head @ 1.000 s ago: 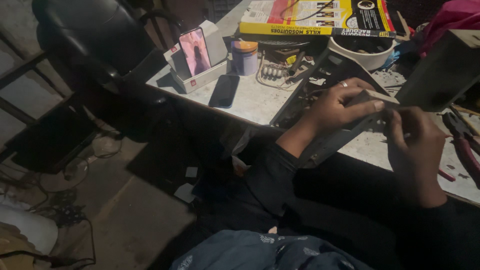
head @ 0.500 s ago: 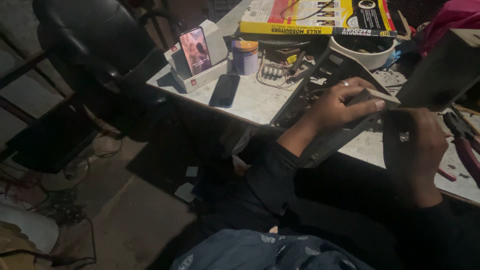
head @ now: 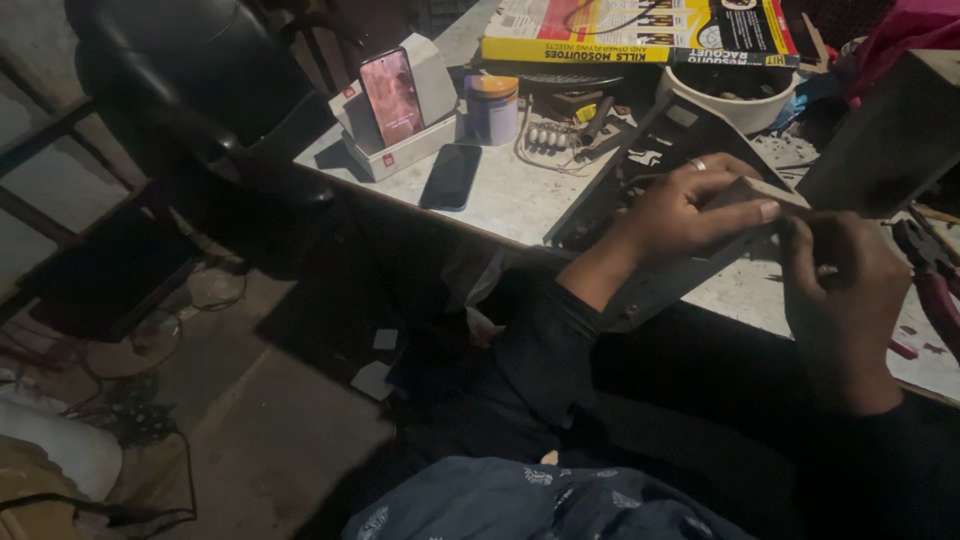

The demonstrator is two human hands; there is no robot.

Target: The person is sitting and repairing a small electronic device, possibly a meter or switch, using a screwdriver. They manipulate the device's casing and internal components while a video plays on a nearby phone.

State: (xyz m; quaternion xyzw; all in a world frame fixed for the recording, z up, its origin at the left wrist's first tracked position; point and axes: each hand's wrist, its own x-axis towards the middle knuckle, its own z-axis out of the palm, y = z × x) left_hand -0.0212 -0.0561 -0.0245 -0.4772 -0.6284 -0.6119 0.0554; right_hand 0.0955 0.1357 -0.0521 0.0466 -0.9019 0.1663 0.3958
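An open grey metal chassis [head: 655, 285] with circuit parts inside leans tilted against the front edge of the pale worktable [head: 520, 200]. My left hand [head: 690, 205], with a ring on one finger, grips the chassis's upper edge. My right hand [head: 835, 290] is closed just to the right of that edge, and a thin tool seems to be held in its fingers; the dim light hides what it is.
A dark phone [head: 451, 176] lies flat on the table. Another phone [head: 390, 95] leans against a white box. A small jar [head: 491, 107], a white bowl [head: 730, 105], a yellow carton [head: 640, 30] and red-handled pliers [head: 935, 290] lie around. A black chair [head: 190, 90] stands at left.
My right hand has shifted slightly along the chassis edge. My left hand keeps its grip and the chassis has not moved.
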